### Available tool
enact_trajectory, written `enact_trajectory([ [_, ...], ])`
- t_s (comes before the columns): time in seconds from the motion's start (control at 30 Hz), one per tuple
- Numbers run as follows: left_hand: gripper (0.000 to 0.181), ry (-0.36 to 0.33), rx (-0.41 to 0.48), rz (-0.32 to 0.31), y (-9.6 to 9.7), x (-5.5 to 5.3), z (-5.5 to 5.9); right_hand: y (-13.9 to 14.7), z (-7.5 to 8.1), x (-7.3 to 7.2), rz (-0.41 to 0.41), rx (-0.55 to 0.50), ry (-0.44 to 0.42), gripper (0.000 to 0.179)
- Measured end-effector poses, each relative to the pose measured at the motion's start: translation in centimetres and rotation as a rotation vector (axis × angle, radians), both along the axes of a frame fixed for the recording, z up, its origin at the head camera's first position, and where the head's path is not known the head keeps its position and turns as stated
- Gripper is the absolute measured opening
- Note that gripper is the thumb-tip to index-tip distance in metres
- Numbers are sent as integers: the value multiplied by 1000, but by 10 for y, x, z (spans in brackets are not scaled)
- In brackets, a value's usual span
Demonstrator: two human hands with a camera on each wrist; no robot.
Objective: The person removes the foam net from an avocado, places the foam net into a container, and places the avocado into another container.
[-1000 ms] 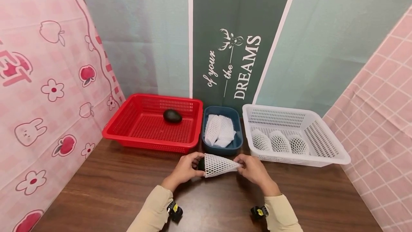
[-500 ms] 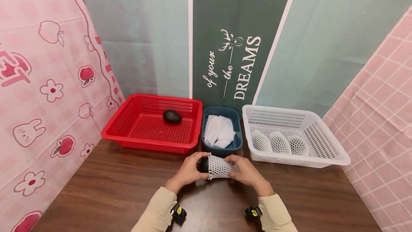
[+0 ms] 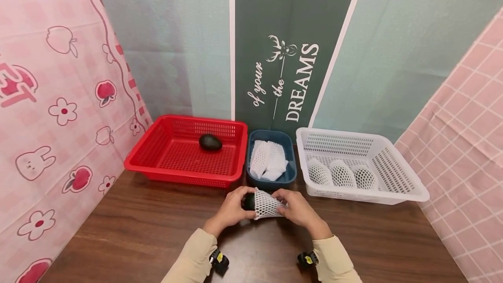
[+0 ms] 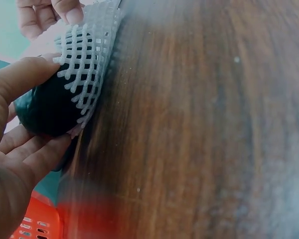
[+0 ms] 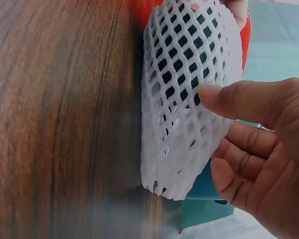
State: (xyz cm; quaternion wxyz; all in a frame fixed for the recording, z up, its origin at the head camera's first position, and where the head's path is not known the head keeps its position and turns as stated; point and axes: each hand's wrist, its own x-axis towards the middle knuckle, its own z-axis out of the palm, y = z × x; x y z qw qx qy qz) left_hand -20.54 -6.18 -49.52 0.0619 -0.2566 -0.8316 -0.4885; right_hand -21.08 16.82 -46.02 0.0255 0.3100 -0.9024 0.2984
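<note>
Low over the wooden table, a dark green avocado [image 4: 47, 109] sits partly inside a white foam net sleeve [image 3: 267, 205]. My left hand [image 3: 231, 208] grips the avocado's bare end, with thumb and fingers around it and touching the sleeve's rim. On the other side my right hand [image 3: 299, 209] pinches the sleeve over the covered part, thumb on the near face, as the right wrist view shows. The sleeve's narrow tail [image 5: 167, 184] hangs loose past the right fingers. Dark skin shows through the mesh.
Behind the hands stand a red basket [image 3: 184, 176] with one avocado [image 3: 210, 142], a blue bin [image 3: 271, 183] with folded foam sleeves [image 3: 269, 158], and a white basket [image 3: 408, 195] with 3 sleeved avocados [image 3: 342, 174]. Patterned cloths hang around the wooden table [image 3: 255, 257].
The right hand has slid left from the sleeve's tail tip onto its body over the avocado. The left hand has shifted slightly right and still holds the bare end.
</note>
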Motion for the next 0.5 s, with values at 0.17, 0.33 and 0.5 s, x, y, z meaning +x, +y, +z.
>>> enact_trajectory([
  [0.17, 56, 8, 10, -9, -2, 2, 3, 4, 1, 1, 4, -19, 3, 26],
  [0.33, 56, 14, 28, -1, -5, 4, 5, 7, 3, 2, 4, -37, 8, 24],
  [0.5, 55, 13, 33, 14, -8, 5, 8, 11, 4, 2, -4, -26, 20, 22],
])
